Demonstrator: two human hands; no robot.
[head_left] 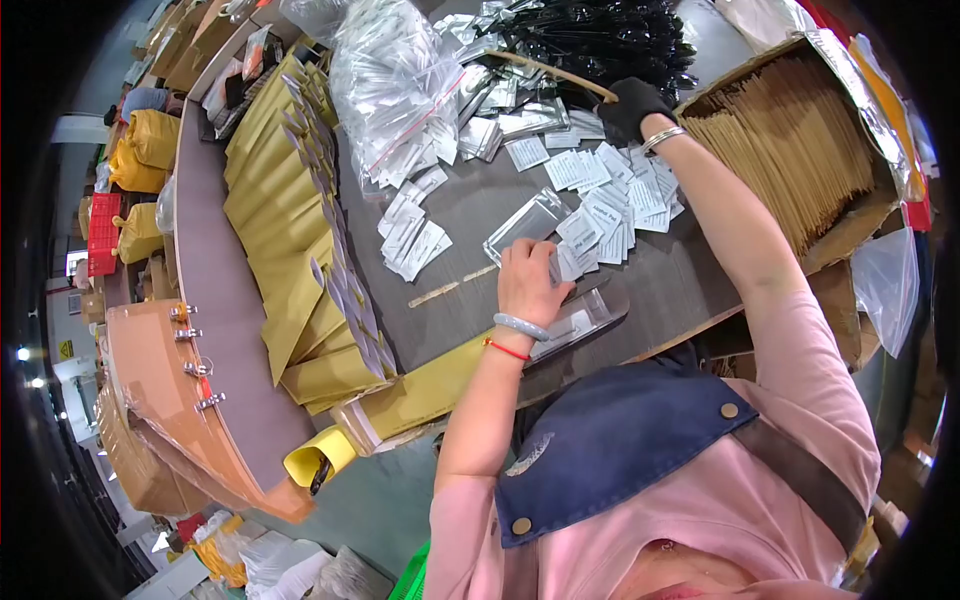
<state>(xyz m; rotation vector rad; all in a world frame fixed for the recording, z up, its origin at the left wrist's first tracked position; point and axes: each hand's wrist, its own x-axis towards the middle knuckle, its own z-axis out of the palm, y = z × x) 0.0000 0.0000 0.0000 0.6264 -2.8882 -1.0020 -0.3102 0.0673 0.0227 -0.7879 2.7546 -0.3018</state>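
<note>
My left hand (530, 282) is low over the table, its fingers bent and closed around the edge of a small white packet (567, 263). Just beyond its fingertips lies a clear flat sleeve (527, 222). Under the wrist, a dark round-ended piece with a clear pack (580, 322) on it lies at the near table edge. My right hand (632, 108), in a black glove, reaches far forward and grips a thin wooden stick (555, 72) that points left. Below it spreads a loose pile of white printed packets (610, 195). A smaller group of packets (412, 240) lies left.
A row of yellow-brown padded envelopes (285, 215) lines the left side, with another envelope (430, 385) along the near edge. A large clear bag (395, 85) and glossy black packages (600, 40) are at the back. On the right stands a carton of brown envelopes (790, 140).
</note>
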